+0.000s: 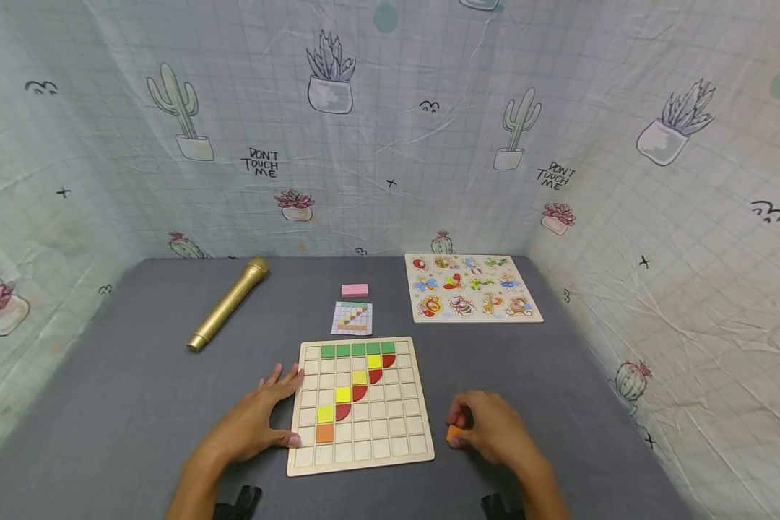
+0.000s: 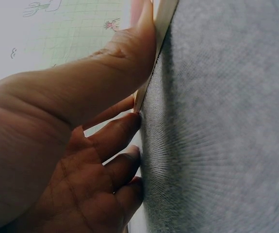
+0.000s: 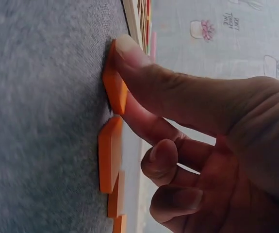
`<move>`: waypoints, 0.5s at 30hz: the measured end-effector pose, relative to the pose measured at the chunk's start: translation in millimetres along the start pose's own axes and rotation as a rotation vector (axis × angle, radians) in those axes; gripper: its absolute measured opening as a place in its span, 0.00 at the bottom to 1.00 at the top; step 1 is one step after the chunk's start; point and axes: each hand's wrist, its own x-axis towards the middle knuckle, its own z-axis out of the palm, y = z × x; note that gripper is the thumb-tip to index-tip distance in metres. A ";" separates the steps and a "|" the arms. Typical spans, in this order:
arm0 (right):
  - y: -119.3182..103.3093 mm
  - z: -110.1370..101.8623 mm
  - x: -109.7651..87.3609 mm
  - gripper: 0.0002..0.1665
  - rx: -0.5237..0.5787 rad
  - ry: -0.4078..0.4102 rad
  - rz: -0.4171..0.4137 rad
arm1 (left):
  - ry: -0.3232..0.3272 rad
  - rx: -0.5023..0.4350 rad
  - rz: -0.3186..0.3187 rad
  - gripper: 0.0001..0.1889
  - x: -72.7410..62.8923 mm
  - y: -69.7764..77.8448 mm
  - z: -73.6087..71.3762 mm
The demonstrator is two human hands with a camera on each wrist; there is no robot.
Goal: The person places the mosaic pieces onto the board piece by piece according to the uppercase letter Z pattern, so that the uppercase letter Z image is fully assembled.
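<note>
A wooden grid board (image 1: 390,444) lies in the middle of the table. On it are a row of green tiles (image 1: 358,349), a diagonal of yellow tiles (image 1: 343,394) with red quarter-round tiles (image 1: 360,392), and one orange tile (image 1: 325,433) at lower left. My left hand (image 1: 258,421), fingers spread, touches the board's left edge with thumb and fingertips. Right of the board, my right hand (image 1: 490,427) pinches another orange tile (image 3: 115,80) between thumb and index finger, close to the tabletop. Several more orange tiles (image 3: 110,155) lie beside it, hidden in the head view.
Behind the board lie a small pattern card (image 1: 352,318) and a pink block (image 1: 354,290). A gold cylinder (image 1: 229,305) with a wider end rests at back left. An insect picture board (image 1: 474,289) lies at back right. A printed curtain (image 1: 390,130) surrounds the table.
</note>
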 end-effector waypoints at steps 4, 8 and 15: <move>-1.8 2.6 1.5 0.21 0.010 0.027 -0.029 | -0.003 -0.002 0.003 0.59 0.3 0.0 0.1; -5.1 4.3 2.0 0.19 0.044 0.059 -0.058 | -0.005 0.005 0.012 0.59 0.6 0.4 0.1; -21.6 11.3 9.2 0.16 0.116 0.124 -0.038 | -0.002 -0.001 0.012 0.59 -0.2 0.5 -0.1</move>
